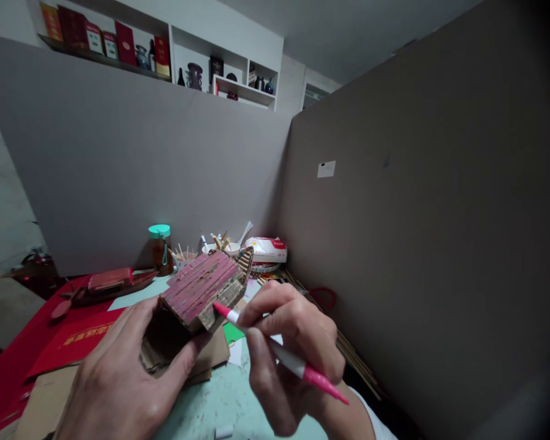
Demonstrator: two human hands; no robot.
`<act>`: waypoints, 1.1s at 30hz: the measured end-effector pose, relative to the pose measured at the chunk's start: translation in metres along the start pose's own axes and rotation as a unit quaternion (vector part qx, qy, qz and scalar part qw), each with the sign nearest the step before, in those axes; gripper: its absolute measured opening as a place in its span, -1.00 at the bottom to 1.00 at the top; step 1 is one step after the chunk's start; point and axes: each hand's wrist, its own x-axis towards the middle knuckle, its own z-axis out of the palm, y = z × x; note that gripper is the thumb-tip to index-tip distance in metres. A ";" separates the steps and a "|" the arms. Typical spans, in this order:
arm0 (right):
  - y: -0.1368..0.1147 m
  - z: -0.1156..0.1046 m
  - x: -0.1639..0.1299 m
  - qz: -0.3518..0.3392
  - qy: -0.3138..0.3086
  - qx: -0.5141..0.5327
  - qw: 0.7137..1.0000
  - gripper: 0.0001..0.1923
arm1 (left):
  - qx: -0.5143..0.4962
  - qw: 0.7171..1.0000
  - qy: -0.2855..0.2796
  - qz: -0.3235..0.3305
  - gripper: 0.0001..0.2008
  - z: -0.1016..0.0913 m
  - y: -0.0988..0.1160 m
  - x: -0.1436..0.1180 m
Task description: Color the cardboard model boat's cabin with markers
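Note:
My left hand (119, 379) grips a small model boat (197, 302) made of cardboard and sticks, holding it up above the table by its near end. The model's slatted roof is coloured red. My right hand (288, 348) holds a pink and white marker (284, 354). Its tip touches the lower right edge of the red roof.
A finished red model boat (105, 286) lies at the left on red paper (36, 348). A jar with a teal lid (160, 247), cups of sticks (220, 247) and a white package (266, 249) stand at the back. Grey cardboard walls (394, 232) enclose the table. Thin sticks (348, 348) lie at the right.

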 end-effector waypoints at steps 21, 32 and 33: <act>0.004 0.003 0.001 -0.028 0.010 -0.012 0.999 -0.75 | 0.000 1.000 0.002 0.023 -0.77 0.003 -0.004 -0.001; 0.006 -0.005 0.005 -0.028 -0.018 -0.030 0.999 -0.77 | 0.040 0.992 0.059 0.102 -0.72 0.009 -0.023 0.006; 0.006 -0.005 0.005 -0.022 -0.016 -0.031 0.999 -0.78 | 0.045 0.988 0.074 0.127 -0.72 0.010 -0.026 0.007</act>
